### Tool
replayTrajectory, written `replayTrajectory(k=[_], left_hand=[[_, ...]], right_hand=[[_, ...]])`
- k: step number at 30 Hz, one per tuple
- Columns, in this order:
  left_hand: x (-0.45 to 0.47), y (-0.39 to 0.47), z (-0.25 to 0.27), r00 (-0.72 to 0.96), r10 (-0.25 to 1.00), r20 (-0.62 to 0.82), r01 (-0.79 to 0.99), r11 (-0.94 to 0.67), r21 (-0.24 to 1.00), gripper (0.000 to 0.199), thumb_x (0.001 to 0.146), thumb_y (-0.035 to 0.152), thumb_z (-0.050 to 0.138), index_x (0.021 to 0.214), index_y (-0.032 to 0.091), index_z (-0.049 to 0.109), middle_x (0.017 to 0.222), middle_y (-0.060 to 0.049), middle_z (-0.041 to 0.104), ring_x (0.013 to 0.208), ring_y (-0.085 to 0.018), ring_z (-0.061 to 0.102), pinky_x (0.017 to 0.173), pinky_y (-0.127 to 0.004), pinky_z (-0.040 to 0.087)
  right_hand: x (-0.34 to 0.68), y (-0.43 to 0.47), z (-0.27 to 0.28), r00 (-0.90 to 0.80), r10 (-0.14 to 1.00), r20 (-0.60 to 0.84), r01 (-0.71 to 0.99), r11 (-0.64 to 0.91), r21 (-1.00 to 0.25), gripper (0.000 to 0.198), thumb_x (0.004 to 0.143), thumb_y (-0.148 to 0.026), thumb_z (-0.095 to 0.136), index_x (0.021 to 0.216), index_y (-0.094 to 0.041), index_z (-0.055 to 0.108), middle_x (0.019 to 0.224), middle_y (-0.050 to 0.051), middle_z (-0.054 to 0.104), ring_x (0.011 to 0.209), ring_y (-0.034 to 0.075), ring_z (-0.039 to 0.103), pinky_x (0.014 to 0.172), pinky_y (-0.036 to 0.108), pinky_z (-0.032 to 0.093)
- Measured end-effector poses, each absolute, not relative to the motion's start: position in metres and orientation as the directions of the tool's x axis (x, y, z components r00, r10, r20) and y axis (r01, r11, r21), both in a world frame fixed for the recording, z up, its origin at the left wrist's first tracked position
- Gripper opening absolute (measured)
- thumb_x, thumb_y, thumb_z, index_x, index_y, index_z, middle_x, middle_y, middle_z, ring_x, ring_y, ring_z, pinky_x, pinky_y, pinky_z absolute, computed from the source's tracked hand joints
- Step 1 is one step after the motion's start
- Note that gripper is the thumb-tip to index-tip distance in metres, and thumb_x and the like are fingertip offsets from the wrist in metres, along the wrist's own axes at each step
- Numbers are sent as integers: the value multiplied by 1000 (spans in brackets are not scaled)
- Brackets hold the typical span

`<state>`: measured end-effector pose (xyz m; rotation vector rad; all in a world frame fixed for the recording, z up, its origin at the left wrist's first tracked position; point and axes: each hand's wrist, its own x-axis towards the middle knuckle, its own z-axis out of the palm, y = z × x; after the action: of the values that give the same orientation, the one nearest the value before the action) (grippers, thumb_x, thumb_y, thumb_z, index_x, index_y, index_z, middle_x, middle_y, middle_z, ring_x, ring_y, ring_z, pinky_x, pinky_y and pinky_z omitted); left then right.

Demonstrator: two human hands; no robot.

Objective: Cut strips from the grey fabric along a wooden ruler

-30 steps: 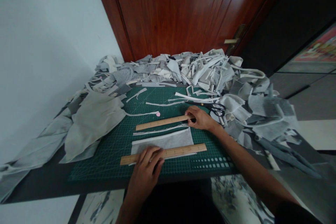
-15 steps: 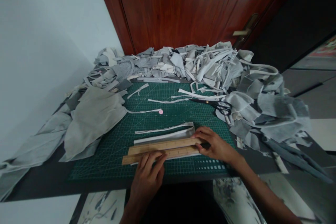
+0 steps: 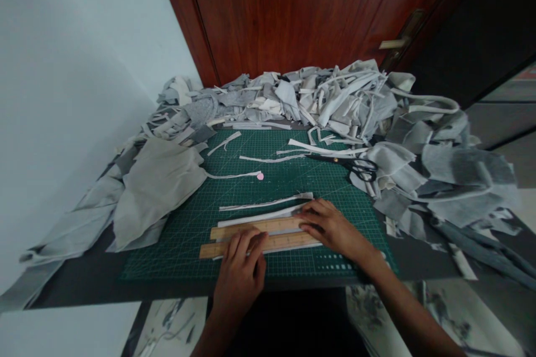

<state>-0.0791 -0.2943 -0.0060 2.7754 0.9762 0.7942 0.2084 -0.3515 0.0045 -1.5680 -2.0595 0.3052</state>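
Note:
Two wooden rulers lie on a piece of pale fabric on the green cutting mat. My left hand [image 3: 240, 268] has its fingers curled onto the nearer ruler [image 3: 291, 241], pressing it near its left part. At the right end of the farther ruler [image 3: 274, 225], my right hand [image 3: 333, 230] grips with thumb and fingers. A narrow strip of the fabric shows between the rulers, and its folded white edge [image 3: 255, 216] sticks out beyond the farther one. Just behind lies a loose narrow fabric strip [image 3: 263, 202].
Black scissors [image 3: 352, 164] rest at the mat's right side beside thin cut strips [image 3: 268, 161]. A small pink disc [image 3: 260, 176] lies on the cutting mat [image 3: 192, 262]. Heaped grey and white scraps [image 3: 288, 95] line the back and right, and a large cloth piece [image 3: 157, 189] the left.
My right hand has shifted left along the farther ruler, which has slid slightly away from the nearer one, so the gap between them is wider. My left hand stays on the nearer ruler.

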Motion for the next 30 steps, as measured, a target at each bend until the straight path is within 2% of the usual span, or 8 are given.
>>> replayTrajectory(k=[9, 13, 16, 19, 23, 27, 30], left_hand=[[-81, -293, -11, 668, 622, 409, 585, -778, 228, 45, 102, 13, 47, 144, 23, 61, 148, -11, 58, 137, -31, 56, 113, -53, 52], [-80, -293, -11, 668, 624, 405, 592, -776, 219, 41, 103, 17, 48, 141, 23, 62, 155, -10, 54, 144, -32, 51, 116, -55, 50], [-78, -292, -10, 671, 620, 406, 590, -779, 214, 37, 105, 19, 47, 137, 22, 64, 156, -11, 54, 145, -31, 50, 119, -57, 48], [-77, -291, -9, 674, 603, 427, 583, -789, 194, 36, 105, 20, 47, 136, 22, 66, 154, -10, 57, 141, -30, 54, 118, -56, 48], [-78, -290, -10, 678, 588, 441, 588, -794, 154, 39, 105, 20, 47, 140, 24, 64, 153, -8, 59, 138, -29, 56, 116, -53, 50], [-75, -291, -11, 675, 592, 441, 604, -786, 132, 48, 106, 23, 47, 154, 21, 53, 154, -9, 59, 142, -30, 53, 118, -54, 47], [-71, -292, -11, 669, 601, 436, 607, -781, 145, 47, 106, 25, 47, 153, 21, 55, 153, -10, 59, 141, -31, 53, 120, -55, 45]], right_hand=[[199, -330, 15, -223, 943, 246, 871, 306, -385, 31, 105, -28, 61, 134, -28, 72, 117, 11, 65, 112, 29, 62, 101, 49, 54], [209, -308, 16, -260, 939, 226, 882, 326, -339, 32, 108, -31, 55, 136, -24, 70, 116, 11, 64, 109, 27, 63, 98, 46, 54], [220, -286, 13, -275, 933, 230, 881, 341, -329, 32, 106, -31, 61, 135, -23, 71, 116, 11, 64, 107, 27, 65, 97, 44, 54], [226, -266, 9, -303, 916, 263, 850, 385, -361, 26, 101, -34, 70, 125, -23, 73, 115, 10, 66, 105, 26, 66, 95, 42, 53], [228, -253, 2, -315, 883, 348, 764, 453, -459, 17, 107, -30, 59, 111, -19, 72, 104, 8, 68, 99, 22, 66, 92, 37, 52], [233, -254, -4, -282, 862, 422, 684, 489, -542, 18, 108, -26, 55, 108, -17, 71, 99, 8, 68, 91, 20, 65, 85, 34, 53], [236, -256, -5, -267, 856, 443, 656, 499, -567, 17, 106, -23, 55, 107, -18, 72, 97, 8, 68, 89, 19, 65, 82, 33, 53]])
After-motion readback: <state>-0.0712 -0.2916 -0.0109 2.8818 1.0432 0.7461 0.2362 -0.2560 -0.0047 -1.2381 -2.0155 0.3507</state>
